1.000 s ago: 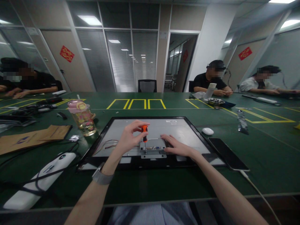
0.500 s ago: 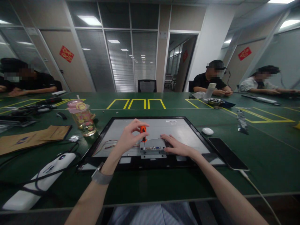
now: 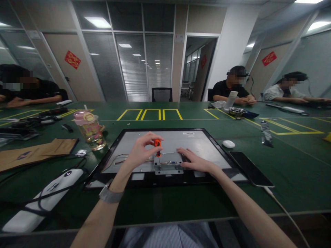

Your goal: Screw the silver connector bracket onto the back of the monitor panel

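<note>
A flat monitor panel (image 3: 201,143) lies face down on the green table, its grey back up. On its near part sits a metal bracket (image 3: 169,169) with video ports along its side. My left hand (image 3: 143,148) pinches the handle of an orange and black screwdriver (image 3: 158,148), held upright with its shaft pointing down at the bracket's left end. Whether the tip sits in a screw is too small to tell. My right hand (image 3: 195,161) rests with fingers stretched out at the bracket's right end and on the panel. Thin wires (image 3: 113,162) run left of the bracket.
A phone (image 3: 250,168) on a cable and a white case (image 3: 229,144) lie right of the panel. At left stand a drink bottle (image 3: 90,131), a paper bag (image 3: 36,153) and a white power bank-like device (image 3: 46,199) with black cables. Several people sit across the table.
The screwdriver handle has turned slightly in my left hand's fingers. My right hand stays where it was, and the panel has not moved.
</note>
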The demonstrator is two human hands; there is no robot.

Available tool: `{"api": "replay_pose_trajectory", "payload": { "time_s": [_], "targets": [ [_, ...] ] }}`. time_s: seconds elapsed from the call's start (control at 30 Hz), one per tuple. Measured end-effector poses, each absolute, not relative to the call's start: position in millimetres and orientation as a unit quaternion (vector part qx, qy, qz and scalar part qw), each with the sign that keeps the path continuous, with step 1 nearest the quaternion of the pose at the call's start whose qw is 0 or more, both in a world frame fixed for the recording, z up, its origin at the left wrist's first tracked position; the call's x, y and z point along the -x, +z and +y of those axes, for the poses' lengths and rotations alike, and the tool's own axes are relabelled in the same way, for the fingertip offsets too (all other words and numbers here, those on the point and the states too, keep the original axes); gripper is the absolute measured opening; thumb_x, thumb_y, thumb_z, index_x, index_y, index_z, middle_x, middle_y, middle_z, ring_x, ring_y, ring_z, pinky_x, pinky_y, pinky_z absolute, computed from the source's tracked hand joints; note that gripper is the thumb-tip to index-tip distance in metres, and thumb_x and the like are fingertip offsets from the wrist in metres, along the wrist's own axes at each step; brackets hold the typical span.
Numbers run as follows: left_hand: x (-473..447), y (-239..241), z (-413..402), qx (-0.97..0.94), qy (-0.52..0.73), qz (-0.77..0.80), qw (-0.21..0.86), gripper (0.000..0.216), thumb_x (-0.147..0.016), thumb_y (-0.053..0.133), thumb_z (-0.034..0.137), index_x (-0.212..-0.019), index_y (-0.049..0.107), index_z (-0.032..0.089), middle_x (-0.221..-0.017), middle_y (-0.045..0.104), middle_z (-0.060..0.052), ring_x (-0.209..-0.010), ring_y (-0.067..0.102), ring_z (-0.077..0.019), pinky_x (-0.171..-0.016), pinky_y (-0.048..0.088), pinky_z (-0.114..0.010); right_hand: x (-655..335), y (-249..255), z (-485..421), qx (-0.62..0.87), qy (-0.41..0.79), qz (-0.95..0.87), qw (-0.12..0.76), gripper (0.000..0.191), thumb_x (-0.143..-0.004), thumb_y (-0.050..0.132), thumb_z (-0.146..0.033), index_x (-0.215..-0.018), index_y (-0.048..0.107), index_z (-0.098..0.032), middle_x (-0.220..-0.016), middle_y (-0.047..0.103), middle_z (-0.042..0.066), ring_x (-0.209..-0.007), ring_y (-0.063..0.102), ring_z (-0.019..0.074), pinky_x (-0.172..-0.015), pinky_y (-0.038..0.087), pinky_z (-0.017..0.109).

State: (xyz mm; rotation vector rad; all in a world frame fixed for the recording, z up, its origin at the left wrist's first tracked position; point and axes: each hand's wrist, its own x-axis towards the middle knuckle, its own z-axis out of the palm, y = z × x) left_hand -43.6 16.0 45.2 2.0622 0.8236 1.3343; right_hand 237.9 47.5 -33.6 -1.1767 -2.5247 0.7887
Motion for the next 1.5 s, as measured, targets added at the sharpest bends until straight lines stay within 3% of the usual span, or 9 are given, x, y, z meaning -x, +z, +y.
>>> {"api": "replay_pose_trajectory", "payload": {
  "time_s": [0.2,0.37,0.53,0.7,0.87,1.07,1.2,1.4,1.5],
  "targets": [
    [45.2,40.1,17.6,-0.763,0.461,0.293,0.346,0.032,-0.089,0.06,0.025,-0.121,0.066,0.021,-0.108,0.07,-0.009,-0.099,0.069,-0.021,-0.084,0.059,-0.035,-237.6,-34.1,48.0,0.409,0.263,-0.866,0.113,0.07,-0.091,0.053,-0.045,-0.151,0.033,-0.016,-0.161,0.032,0.015,-0.151,0.022,0.0288,-0.124,0.005,0.053],
    [43.3,39.3,20.1,-0.765,0.503,0.319,0.245,0.029,-0.083,0.068,0.024,-0.111,0.07,0.022,-0.097,0.067,-0.004,-0.088,0.065,-0.0153,-0.086,0.058,-0.034,-238.1,-33.6,47.6,0.403,0.268,-0.866,0.124,0.069,-0.091,0.054,-0.047,-0.151,0.034,-0.018,-0.16,0.033,0.014,-0.15,0.024,0.0295,-0.124,0.005,0.053],
    [43.3,42.3,15.7,-0.763,0.477,0.292,0.323,0.032,-0.091,0.058,0.025,-0.121,0.067,0.021,-0.114,0.065,-0.01,-0.099,0.066,-0.0189,-0.087,0.057,-0.035,-237.5,-32.0,46.1,0.406,0.27,-0.865,0.121,0.069,-0.091,0.054,-0.046,-0.151,0.033,-0.019,-0.161,0.032,0.013,-0.151,0.023,0.0292,-0.124,0.005,0.053],
    [41.6,42.0,16.2,-0.759,0.51,0.315,0.255,0.029,-0.085,0.066,0.026,-0.113,0.071,0.021,-0.095,0.064,-0.005,-0.088,0.064,-0.0154,-0.083,0.057,-0.032,-237.7,-32.6,46.8,0.409,0.266,-0.865,0.117,0.07,-0.092,0.053,-0.046,-0.152,0.032,-0.016,-0.161,0.031,0.015,-0.151,0.022,0.029,-0.125,0.004,0.053],
    [41.2,42.1,14.8,-0.759,0.491,0.29,0.313,0.031,-0.091,0.057,0.027,-0.12,0.068,0.021,-0.111,0.066,-0.01,-0.099,0.066,-0.0194,-0.085,0.058,-0.034,-238.3,-33.3,47.5,0.405,0.263,-0.868,0.116,0.069,-0.092,0.052,-0.047,-0.152,0.032,-0.019,-0.161,0.03,0.014,-0.151,0.022,0.0287,-0.124,0.005,0.054],
    [40.9,41.4,15.5,-0.753,0.515,0.319,0.258,0.027,-0.086,0.066,0.027,-0.112,0.072,0.021,-0.099,0.065,-0.006,-0.09,0.064,-0.0165,-0.082,0.057,-0.031,-236.6,-32.4,46.9,0.409,0.265,-0.865,0.115,0.071,-0.091,0.054,-0.045,-0.151,0.033,-0.014,-0.16,0.031,0.016,-0.151,0.023,0.0288,-0.124,0.005,0.052],
    [43.4,43.3,15.2,-0.755,0.509,0.286,0.298,0.028,-0.092,0.058,0.03,-0.115,0.071,0.02,-0.111,0.067,-0.011,-0.105,0.064,-0.0217,-0.087,0.056,-0.034,-237.1,-34.2,48.1,0.408,0.264,-0.866,0.116,0.07,-0.09,0.054,-0.044,-0.151,0.033,-0.015,-0.161,0.031,0.016,-0.151,0.023,0.0294,-0.124,0.005,0.054],
    [41.9,40.1,16.6,-0.74,0.515,0.293,0.319,0.029,-0.09,0.061,0.03,-0.115,0.071,0.018,-0.099,0.07,-0.008,-0.089,0.068,-0.0178,-0.081,0.058,-0.032,-237.1,-33.1,47.6,0.412,0.262,-0.866,0.111,0.07,-0.091,0.053,-0.046,-0.151,0.033,-0.014,-0.161,0.031,0.016,-0.151,0.022,0.0282,-0.125,0.005,0.052],
    [40.7,38.6,17.1,-0.745,0.522,0.301,0.287,0.028,-0.089,0.063,0.028,-0.114,0.072,0.021,-0.113,0.067,-0.01,-0.1,0.066,-0.0193,-0.084,0.057,-0.032,-236.7,-31.8,47.0,0.411,0.266,-0.864,0.116,0.071,-0.091,0.053,-0.047,-0.151,0.033,-0.016,-0.161,0.031,0.015,-0.151,0.022,0.029,-0.125,0.005,0.052]
  ]
}}
